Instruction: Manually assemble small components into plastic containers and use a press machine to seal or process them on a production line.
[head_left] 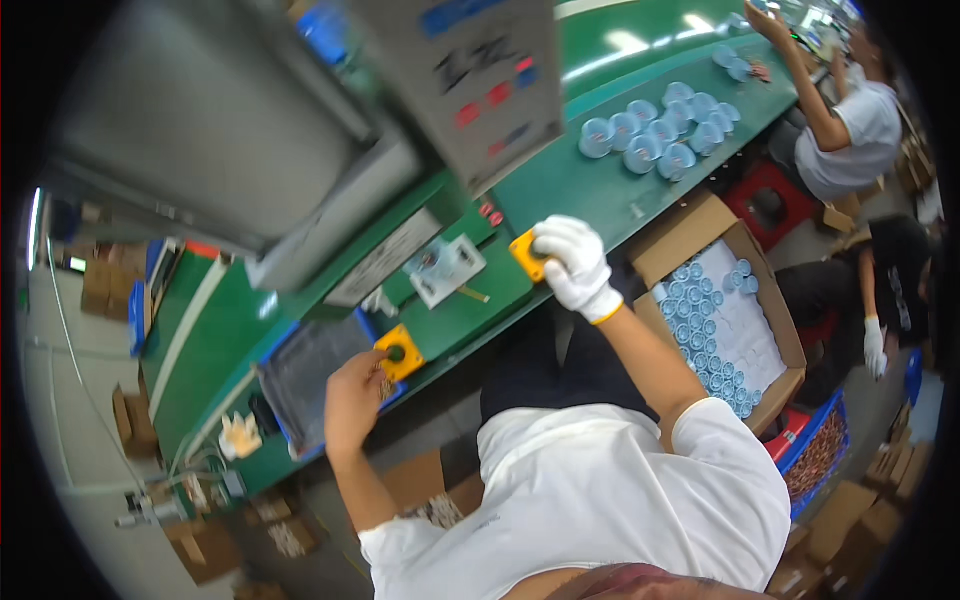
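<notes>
My bare left hand (350, 400) is at a yellow plate (407, 361) with a dark round push button (396, 353). A fingertip touches the button while the other fingers curl below; whether they hold anything is hidden. My right hand (573, 262), in a white glove, curls over a second yellow plate (524, 257), its fingers on a dark button mostly covered by them. Between the hands, a pale metal fixture plate (446, 271) sits on the green machine bed with a small clear piece (432, 262) on it.
A large grey machine (230, 120) rises over the bench. Many clear blue cups (642, 152) stand at the far right of the green bench. Beside my right arm is a carton (650, 255) of blue cups. A dark tray (315, 370) lies left. Co-workers (850, 140) are at right.
</notes>
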